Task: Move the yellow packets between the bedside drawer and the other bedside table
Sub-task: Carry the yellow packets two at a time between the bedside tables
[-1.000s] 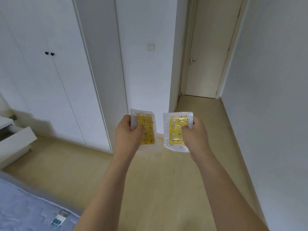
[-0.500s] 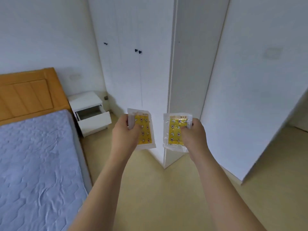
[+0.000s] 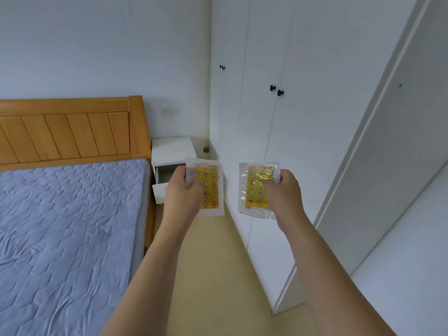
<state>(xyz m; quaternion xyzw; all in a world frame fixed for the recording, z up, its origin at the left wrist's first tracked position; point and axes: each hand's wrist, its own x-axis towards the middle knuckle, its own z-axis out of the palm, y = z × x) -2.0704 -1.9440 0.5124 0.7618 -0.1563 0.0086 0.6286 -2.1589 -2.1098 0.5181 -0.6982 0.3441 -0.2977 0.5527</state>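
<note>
I hold one yellow packet in each hand, both at chest height in front of me. My left hand (image 3: 184, 194) grips the left yellow packet (image 3: 211, 190), a clear pouch with a yellow patterned sheet inside. My right hand (image 3: 283, 195) grips the right yellow packet (image 3: 254, 190) by its upper right corner. Beyond my left hand stands a white bedside table (image 3: 172, 150) in the corner. Its drawer (image 3: 158, 192) is pulled open and is partly hidden by my left hand and packet.
A bed with a blue quilted mattress (image 3: 68, 226) and a wooden headboard (image 3: 70, 132) fills the left. White wardrobe doors (image 3: 266, 132) with dark knobs line the right. A strip of pale wooden floor (image 3: 218, 275) runs between the bed and the wardrobe.
My view has swung left, from the doorway and hall past the wardrobe to the bed and the bedside table. Both hands keep their packets in the same pose.
</note>
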